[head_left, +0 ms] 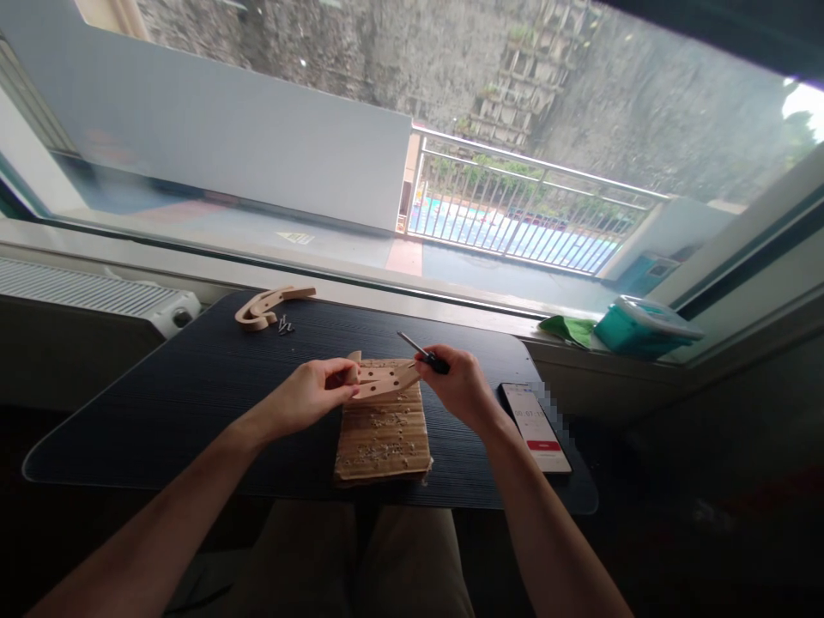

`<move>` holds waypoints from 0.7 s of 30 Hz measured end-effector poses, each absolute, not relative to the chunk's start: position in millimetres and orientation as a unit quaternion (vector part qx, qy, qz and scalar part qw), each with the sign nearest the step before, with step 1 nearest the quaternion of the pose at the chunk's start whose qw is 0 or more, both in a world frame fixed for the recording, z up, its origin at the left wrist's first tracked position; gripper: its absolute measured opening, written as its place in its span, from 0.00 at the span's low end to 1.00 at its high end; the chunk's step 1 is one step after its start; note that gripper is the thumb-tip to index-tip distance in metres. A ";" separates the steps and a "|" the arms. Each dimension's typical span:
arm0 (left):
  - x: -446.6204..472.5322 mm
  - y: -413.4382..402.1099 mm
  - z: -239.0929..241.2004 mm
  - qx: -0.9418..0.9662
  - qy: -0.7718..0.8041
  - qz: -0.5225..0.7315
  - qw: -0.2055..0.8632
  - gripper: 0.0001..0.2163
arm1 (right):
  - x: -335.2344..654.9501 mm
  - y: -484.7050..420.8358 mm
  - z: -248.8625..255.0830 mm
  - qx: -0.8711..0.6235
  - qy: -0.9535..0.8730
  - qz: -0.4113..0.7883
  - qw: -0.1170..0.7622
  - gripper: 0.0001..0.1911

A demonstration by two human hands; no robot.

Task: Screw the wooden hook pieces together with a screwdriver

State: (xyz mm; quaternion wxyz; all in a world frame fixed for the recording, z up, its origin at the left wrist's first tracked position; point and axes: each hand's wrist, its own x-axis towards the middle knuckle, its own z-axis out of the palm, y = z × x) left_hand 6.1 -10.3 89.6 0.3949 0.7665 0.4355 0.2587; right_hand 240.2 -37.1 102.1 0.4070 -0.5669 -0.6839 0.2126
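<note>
My left hand (320,384) pinches the left end of a pale wooden piece with several dark holes (381,379). That piece is over a worn corrugated cardboard pad (383,436), whose surface is torn and pitted. In my right hand (458,382) is a screwdriver (421,353) with a dark handle, its metal shaft pointing up and to the left. Fingers of the same hand are at the right end of the wooden piece; whether they grip it I cannot tell.
Curved wooden pieces (263,309) lie at the back left of the dark table (193,403), beside several small screws (285,325). A phone (536,429) showing a timer is at the right. On the windowsill are a green cloth (567,330) and a teal box (644,326).
</note>
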 end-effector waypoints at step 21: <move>1.2 -19.9 68.6 0.807 0.441 0.256 0.298 0.15 | 228.3 -33.2 108.7 -0.578 -0.762 0.170 0.238 0.11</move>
